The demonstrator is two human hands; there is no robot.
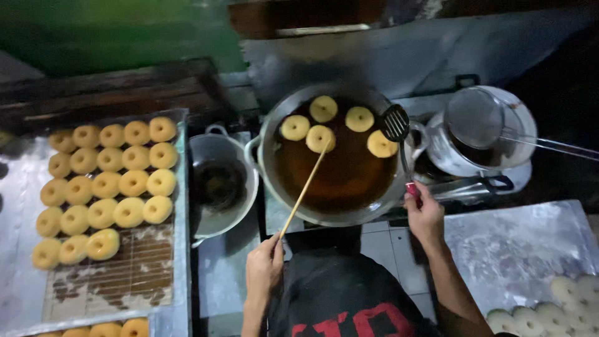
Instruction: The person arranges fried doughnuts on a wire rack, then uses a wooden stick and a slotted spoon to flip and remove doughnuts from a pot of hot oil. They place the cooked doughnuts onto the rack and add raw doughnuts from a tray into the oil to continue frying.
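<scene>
Turning the doughnuts [320, 138] in the wok [262, 163] of dark oil seemed to call for a light touch, tip of the stick under a ring's edge while the spatula steadied it, with no splashing. The left hand [264, 267] was closed around the lower end of a long wooden stick [304, 191] whose tip reached the nearest ring. The right hand [424, 215] gripped the red handle of a slotted spatula [395, 123], its blade over the oil beside the rightmost doughnut

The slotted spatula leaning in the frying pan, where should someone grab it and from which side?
Grip the slotted spatula by its red handle end, where the right hand holds it now, coming from the near right side of the frying pan. The black blade sits over the hot oil beside a floating doughnut, and the shaft slopes back over the rim, so only the handle lies clear of the oil.
</scene>
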